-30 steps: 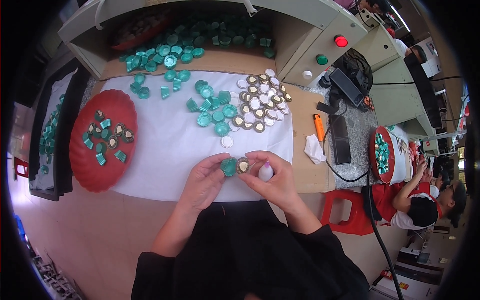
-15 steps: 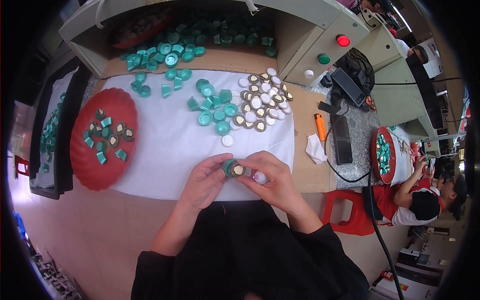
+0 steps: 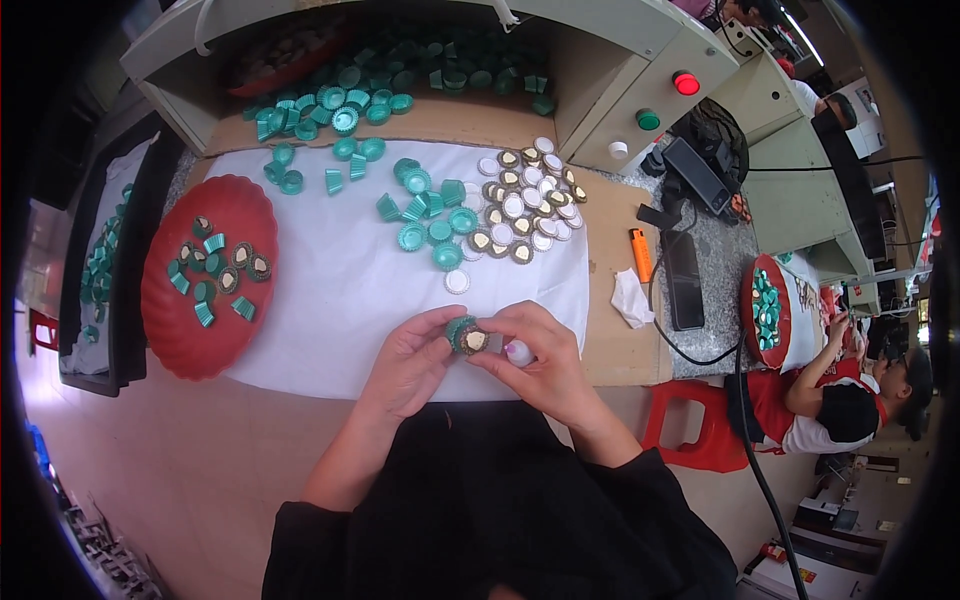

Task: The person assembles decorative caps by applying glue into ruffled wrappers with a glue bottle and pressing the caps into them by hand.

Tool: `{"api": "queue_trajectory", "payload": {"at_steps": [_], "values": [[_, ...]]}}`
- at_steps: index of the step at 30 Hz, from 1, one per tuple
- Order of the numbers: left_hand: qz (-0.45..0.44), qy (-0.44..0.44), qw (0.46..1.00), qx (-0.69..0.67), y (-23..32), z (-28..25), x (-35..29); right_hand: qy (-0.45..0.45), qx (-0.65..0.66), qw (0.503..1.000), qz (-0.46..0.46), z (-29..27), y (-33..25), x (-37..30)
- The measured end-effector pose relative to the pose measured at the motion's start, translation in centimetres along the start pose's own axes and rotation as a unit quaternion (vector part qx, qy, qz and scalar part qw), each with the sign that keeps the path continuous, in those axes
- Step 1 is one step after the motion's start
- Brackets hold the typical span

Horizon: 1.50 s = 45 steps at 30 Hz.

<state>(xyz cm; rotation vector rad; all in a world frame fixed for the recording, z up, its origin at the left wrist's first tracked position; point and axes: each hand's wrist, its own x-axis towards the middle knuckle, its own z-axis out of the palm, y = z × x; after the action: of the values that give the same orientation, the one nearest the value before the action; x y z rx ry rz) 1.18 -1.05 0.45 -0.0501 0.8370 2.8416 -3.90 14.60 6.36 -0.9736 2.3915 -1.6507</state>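
Close to the table's near edge, my left hand (image 3: 411, 365) pinches a small green fluted cup (image 3: 456, 328) between thumb and fingers. A round dark brown piece with a pale gold centre (image 3: 475, 341) sits at the cup's opening, facing right. My right hand (image 3: 548, 362) is closed, its thumb and forefinger against the edge of that brown piece. Tucked in the same hand is a small whitish, rounded thing with a pinkish tip (image 3: 518, 352); the fingers hide most of it. Beyond my hands, loose green fluted cups (image 3: 438, 232) and round white and brown discs (image 3: 521, 226) lie on the white sheet (image 3: 330, 290).
On the left, a red scalloped plate (image 3: 165, 330) holds filled green cups, beside a black tray (image 3: 125, 290). More cups lie under a shelf. An orange lighter (image 3: 640, 252), crumpled tissue (image 3: 632, 298), phone (image 3: 683, 280) and black cable (image 3: 765, 470) are right; a co-worker (image 3: 840, 400) sits beyond.
Both hands stay almost in place around the green cup and brown piece. The right thumb and fingers have shifted slightly at the piece's edge.
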Motion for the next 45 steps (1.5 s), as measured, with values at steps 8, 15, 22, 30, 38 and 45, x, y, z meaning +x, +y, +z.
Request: {"api": "queue_trajectory", "payload": {"at_steps": [8, 15, 22, 30, 38, 45], "values": [[-0.004, 0.003, 1.000, -0.003, -0.03, 0.00, -0.06, 0.002, 0.006, 1.000, 0.004, 0.38, 0.15, -0.13], [-0.010, 0.002, 1.000, -0.001, 0.03, 0.02, -0.03, 0.003, -0.008, 1.000, -0.005, 0.38, 0.26, -0.06], [-0.010, -0.006, 1.000, 0.002, -0.04, -0.12, -0.01, -0.004, -0.028, 1.000, -0.006, 0.26, 0.27, -0.04], [-0.010, -0.009, 1.000, 0.006, 0.11, 0.16, 0.02, 0.004, -0.052, 0.999, -0.007, 0.22, 0.17, -0.21], [-0.009, -0.008, 1.000, 0.022, 0.05, 0.03, 0.01, -0.010, -0.054, 0.998, -0.015, 0.13, 0.33, -0.02], [0.014, 0.004, 0.999, 0.041, 0.08, 0.72, 0.07, 0.000, -0.111, 0.992, -0.059, 0.30, 0.52, -0.04]]}}
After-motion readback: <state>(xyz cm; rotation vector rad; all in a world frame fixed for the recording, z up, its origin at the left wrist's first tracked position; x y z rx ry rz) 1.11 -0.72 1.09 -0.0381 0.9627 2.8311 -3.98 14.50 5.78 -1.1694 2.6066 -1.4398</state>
